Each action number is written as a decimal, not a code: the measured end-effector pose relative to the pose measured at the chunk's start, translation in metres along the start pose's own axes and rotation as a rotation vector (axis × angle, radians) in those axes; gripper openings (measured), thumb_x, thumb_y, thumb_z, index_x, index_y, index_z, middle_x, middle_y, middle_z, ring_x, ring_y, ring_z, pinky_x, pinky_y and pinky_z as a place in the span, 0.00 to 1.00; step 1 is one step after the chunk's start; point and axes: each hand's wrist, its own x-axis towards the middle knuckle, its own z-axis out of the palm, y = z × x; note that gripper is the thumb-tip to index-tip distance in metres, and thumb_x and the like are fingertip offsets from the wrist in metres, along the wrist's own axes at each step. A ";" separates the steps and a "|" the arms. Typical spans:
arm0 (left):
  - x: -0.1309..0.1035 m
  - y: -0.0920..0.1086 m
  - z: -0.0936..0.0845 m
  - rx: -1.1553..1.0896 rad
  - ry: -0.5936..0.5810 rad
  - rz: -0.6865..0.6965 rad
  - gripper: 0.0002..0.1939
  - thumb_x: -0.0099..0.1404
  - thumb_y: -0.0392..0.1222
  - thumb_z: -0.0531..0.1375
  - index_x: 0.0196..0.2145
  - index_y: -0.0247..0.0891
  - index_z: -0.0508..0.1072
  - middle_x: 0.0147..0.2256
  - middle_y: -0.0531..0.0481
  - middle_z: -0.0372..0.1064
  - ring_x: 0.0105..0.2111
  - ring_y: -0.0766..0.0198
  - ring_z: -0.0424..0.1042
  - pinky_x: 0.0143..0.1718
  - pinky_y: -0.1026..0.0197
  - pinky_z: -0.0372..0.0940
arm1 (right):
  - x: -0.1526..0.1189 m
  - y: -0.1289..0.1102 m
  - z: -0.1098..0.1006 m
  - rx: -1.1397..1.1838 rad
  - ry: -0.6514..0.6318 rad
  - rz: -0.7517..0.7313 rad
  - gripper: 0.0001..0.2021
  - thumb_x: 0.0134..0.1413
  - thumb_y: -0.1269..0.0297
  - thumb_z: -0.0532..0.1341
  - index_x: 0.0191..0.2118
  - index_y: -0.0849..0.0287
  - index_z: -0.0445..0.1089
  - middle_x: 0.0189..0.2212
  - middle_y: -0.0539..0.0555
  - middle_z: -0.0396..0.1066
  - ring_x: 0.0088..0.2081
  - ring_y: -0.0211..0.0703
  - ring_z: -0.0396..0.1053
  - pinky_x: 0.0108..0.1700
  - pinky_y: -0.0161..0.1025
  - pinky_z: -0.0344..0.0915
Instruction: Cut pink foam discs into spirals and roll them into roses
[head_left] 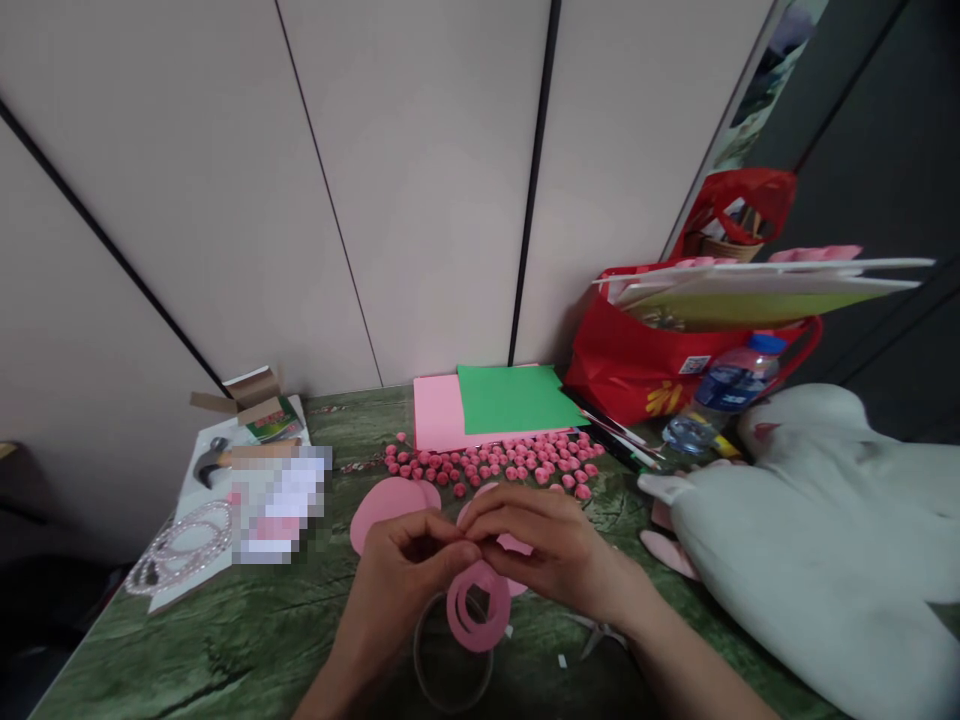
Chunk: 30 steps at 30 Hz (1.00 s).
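Observation:
My left hand (pixel 405 575) and my right hand (pixel 559 548) meet over the front middle of the table, thumbs and fingertips pinched together. Between them is a pink spiral paper strip (pixel 491 632), its coils hanging below the fingers. The pinched end is hidden by my fingertips. Just under the coils lies a clear ring (pixel 418 665), like a tape roll. Pink paper circles (pixel 379 505) lie behind my left hand, partly covered. Scissors (pixel 600 637) rest by my right wrist. Beyond my hands spread many small rolled pink paper roses (pixel 517 462).
Green sheets (pixel 517 398) overlap pink sheets (pixel 435 410) by the wall. At left are a hammer (pixel 214 458), a bead string (pixel 187 535) and an open box (pixel 270 410). A red bag (pixel 615 350), a bottle (pixel 724 390) and a white plush toy (pixel 825 540) crowd the right.

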 end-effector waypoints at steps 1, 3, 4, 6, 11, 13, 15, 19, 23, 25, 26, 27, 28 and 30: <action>0.001 -0.001 0.000 0.004 -0.004 0.009 0.07 0.46 0.37 0.65 0.18 0.33 0.70 0.17 0.56 0.63 0.19 0.72 0.60 0.21 0.70 0.54 | 0.000 0.000 0.000 0.010 -0.001 0.008 0.05 0.53 0.72 0.58 0.37 0.60 0.69 0.37 0.54 0.69 0.37 0.36 0.67 0.39 0.36 0.65; 0.001 -0.001 -0.001 0.029 -0.005 0.019 0.08 0.47 0.38 0.63 0.17 0.33 0.70 0.15 0.57 0.61 0.17 0.73 0.59 0.19 0.70 0.54 | 0.002 -0.001 0.000 0.048 0.013 0.033 0.05 0.53 0.72 0.58 0.36 0.60 0.69 0.36 0.54 0.70 0.37 0.36 0.67 0.39 0.36 0.65; 0.002 -0.001 -0.002 0.048 -0.005 0.026 0.08 0.49 0.38 0.63 0.17 0.33 0.69 0.15 0.57 0.60 0.17 0.72 0.59 0.19 0.70 0.54 | 0.003 -0.001 0.000 0.075 0.023 0.053 0.05 0.53 0.72 0.58 0.36 0.60 0.70 0.36 0.54 0.70 0.37 0.36 0.67 0.39 0.35 0.65; 0.002 0.000 -0.001 0.089 0.000 0.059 0.09 0.51 0.39 0.61 0.18 0.34 0.69 0.15 0.57 0.61 0.17 0.72 0.60 0.20 0.69 0.55 | 0.005 -0.002 -0.002 0.130 0.047 0.113 0.06 0.52 0.72 0.59 0.36 0.59 0.70 0.35 0.53 0.70 0.37 0.36 0.67 0.39 0.35 0.65; 0.002 0.000 0.002 0.204 0.040 0.206 0.08 0.56 0.38 0.56 0.22 0.34 0.71 0.19 0.54 0.64 0.22 0.68 0.64 0.25 0.68 0.59 | 0.007 -0.002 -0.001 0.282 0.104 0.274 0.05 0.50 0.71 0.60 0.35 0.57 0.71 0.33 0.51 0.71 0.35 0.36 0.68 0.34 0.34 0.66; 0.002 -0.001 0.003 0.233 0.052 0.243 0.08 0.57 0.38 0.55 0.25 0.35 0.71 0.21 0.53 0.64 0.23 0.67 0.65 0.26 0.67 0.60 | 0.008 -0.001 0.001 0.310 0.128 0.303 0.03 0.49 0.70 0.61 0.32 0.58 0.71 0.32 0.51 0.71 0.34 0.36 0.68 0.31 0.33 0.65; 0.002 -0.004 0.003 0.264 0.059 0.281 0.08 0.58 0.38 0.54 0.25 0.35 0.71 0.21 0.53 0.64 0.23 0.67 0.65 0.26 0.66 0.60 | 0.008 -0.001 0.005 0.270 0.158 0.300 0.01 0.48 0.71 0.62 0.30 0.58 0.70 0.30 0.51 0.71 0.32 0.36 0.68 0.30 0.32 0.65; 0.003 -0.006 0.003 0.301 0.060 0.322 0.08 0.59 0.37 0.54 0.26 0.36 0.72 0.22 0.53 0.64 0.24 0.66 0.65 0.26 0.66 0.60 | 0.008 -0.001 0.011 0.112 0.237 0.237 0.03 0.47 0.73 0.62 0.29 0.59 0.70 0.29 0.50 0.71 0.32 0.36 0.68 0.34 0.35 0.65; 0.000 -0.003 0.002 0.246 -0.003 0.310 0.08 0.59 0.37 0.54 0.33 0.37 0.73 0.28 0.51 0.66 0.29 0.64 0.67 0.31 0.65 0.62 | 0.006 0.000 0.014 0.000 0.308 0.143 0.07 0.48 0.75 0.61 0.34 0.59 0.70 0.31 0.52 0.70 0.35 0.37 0.68 0.36 0.35 0.67; -0.002 -0.001 0.000 0.187 -0.070 0.284 0.09 0.59 0.36 0.55 0.37 0.38 0.73 0.34 0.49 0.67 0.35 0.62 0.68 0.37 0.63 0.62 | 0.005 0.001 0.015 -0.068 0.340 0.094 0.08 0.49 0.75 0.60 0.36 0.59 0.71 0.34 0.54 0.69 0.36 0.38 0.68 0.36 0.35 0.68; -0.002 0.000 -0.001 0.152 -0.099 0.264 0.10 0.59 0.36 0.56 0.38 0.39 0.73 0.36 0.49 0.67 0.38 0.61 0.67 0.39 0.62 0.62 | 0.004 0.002 0.016 -0.104 0.354 0.062 0.09 0.50 0.75 0.59 0.38 0.59 0.71 0.34 0.55 0.69 0.36 0.38 0.68 0.35 0.36 0.69; -0.003 0.000 -0.002 0.119 -0.121 0.243 0.11 0.58 0.36 0.56 0.39 0.39 0.73 0.38 0.48 0.67 0.40 0.61 0.67 0.41 0.62 0.61 | 0.004 0.003 0.016 -0.141 0.365 0.028 0.10 0.51 0.75 0.58 0.39 0.59 0.70 0.35 0.56 0.69 0.36 0.38 0.68 0.35 0.36 0.69; -0.003 0.000 -0.003 0.088 -0.136 0.221 0.12 0.58 0.36 0.57 0.40 0.40 0.73 0.38 0.48 0.68 0.41 0.61 0.67 0.42 0.61 0.61 | 0.003 0.004 0.017 -0.178 0.370 -0.004 0.10 0.51 0.75 0.58 0.40 0.59 0.70 0.35 0.56 0.69 0.36 0.38 0.68 0.35 0.36 0.69; -0.003 -0.001 -0.005 0.024 -0.155 0.180 0.13 0.58 0.36 0.57 0.42 0.40 0.73 0.39 0.48 0.69 0.41 0.60 0.66 0.43 0.60 0.60 | 0.002 0.006 0.019 -0.247 0.365 -0.053 0.10 0.53 0.74 0.57 0.41 0.57 0.70 0.36 0.55 0.70 0.37 0.38 0.68 0.35 0.37 0.69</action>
